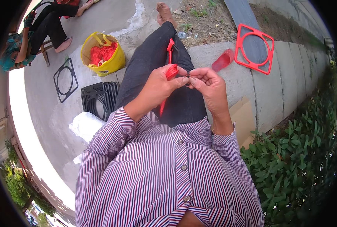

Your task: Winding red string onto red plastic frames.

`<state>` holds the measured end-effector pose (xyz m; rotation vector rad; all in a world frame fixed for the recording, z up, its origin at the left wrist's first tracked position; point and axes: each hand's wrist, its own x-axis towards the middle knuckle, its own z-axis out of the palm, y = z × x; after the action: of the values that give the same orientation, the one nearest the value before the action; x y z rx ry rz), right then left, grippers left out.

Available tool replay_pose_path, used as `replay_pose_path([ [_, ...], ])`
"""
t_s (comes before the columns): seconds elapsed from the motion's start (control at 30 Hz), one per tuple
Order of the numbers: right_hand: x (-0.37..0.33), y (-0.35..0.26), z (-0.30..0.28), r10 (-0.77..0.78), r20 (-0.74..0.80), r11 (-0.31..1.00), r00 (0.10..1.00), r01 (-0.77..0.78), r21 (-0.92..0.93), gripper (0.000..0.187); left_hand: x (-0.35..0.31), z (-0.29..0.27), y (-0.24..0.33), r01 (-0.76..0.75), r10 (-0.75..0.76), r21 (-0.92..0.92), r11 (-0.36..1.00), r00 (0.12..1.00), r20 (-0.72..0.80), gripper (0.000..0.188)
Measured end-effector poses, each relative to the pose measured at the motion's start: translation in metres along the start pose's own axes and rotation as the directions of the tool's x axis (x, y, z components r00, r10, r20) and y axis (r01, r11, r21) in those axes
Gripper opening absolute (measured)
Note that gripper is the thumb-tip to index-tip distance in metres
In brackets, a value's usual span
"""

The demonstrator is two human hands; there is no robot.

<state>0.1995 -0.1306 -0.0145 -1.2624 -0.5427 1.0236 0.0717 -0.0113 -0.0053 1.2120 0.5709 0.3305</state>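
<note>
Both hands meet in front of my lap. My left hand (155, 85) is closed around a bunched red piece (172, 72), and a narrow red strip (170, 51) shows above and below that hand. Its thumb and finger also reach a small dark piece (188, 77), which looks ring-like but is mostly covered by fingertips. My right hand (210, 85) pinches the same dark piece from the other side, its fingers curled. Whether the bunched red piece and the strip are one thing, I cannot tell.
Left of my legs stand a yellow bucket (85, 56) of red pieces, stacked black frames (100, 96) and a single black frame (56, 81). A red frame (270, 56) and red shoe (223, 60) lie right. A person (53, 28) sits far left; a bush (289, 162) borders the right.
</note>
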Motion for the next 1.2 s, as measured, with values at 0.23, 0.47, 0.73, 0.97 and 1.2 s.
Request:
replay_pose_path([
  [0.23,-0.014,-0.003,0.017,-0.056,0.038,0.988,0.998,0.061,-0.139,0.016,-0.023,-0.018,0.012,0.118,-0.115,-0.074,0.99,0.992,0.045,0.011],
  [0.47,-0.026,-0.009,0.027,-0.359,0.317,0.414,0.878,0.455,-0.789,0.016,-0.037,-0.029,0.007,0.29,-0.27,-0.22,0.931,0.956,0.119,0.012],
  [0.73,-0.035,-0.004,0.002,-0.081,0.311,0.902,0.947,-0.063,0.426,0.017,-0.04,-0.039,-0.004,0.317,-0.286,-0.205,0.926,0.944,0.168,0.013],
  [0.97,-0.046,-0.01,0.017,0.002,0.447,0.965,0.894,-0.12,0.235,0.024,-0.04,-0.03,0.0,0.27,-0.244,-0.145,0.952,0.954,0.175,0.011],
  [1.2,-0.051,-0.024,0.034,-0.025,0.234,0.949,0.972,0.097,-0.301,0.05,-0.028,-0.029,-0.015,-0.034,0.001,0.319,0.947,0.994,0.105,0.012],
])
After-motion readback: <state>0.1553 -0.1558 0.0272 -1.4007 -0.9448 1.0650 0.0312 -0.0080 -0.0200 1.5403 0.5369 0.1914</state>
